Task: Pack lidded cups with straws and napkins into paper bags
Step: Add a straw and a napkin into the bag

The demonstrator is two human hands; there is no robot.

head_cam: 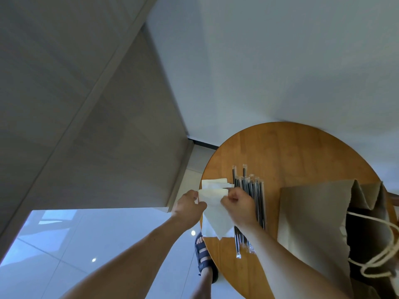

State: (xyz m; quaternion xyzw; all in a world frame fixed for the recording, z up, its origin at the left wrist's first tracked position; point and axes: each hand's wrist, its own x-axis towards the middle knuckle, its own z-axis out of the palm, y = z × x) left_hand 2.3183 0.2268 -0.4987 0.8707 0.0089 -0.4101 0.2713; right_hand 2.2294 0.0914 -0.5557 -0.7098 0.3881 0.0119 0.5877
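Round wooden table [280, 152] against white wall [280, 61]; grey panelled wall [75, 104]; glossy tiled floor [64, 244].

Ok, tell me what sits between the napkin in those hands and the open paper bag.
Only the wrapped straws, lying flat on the table between the napkin, pinched by the left hand and right hand, and the paper bag. The bag's rope handles droop across its open mouth.
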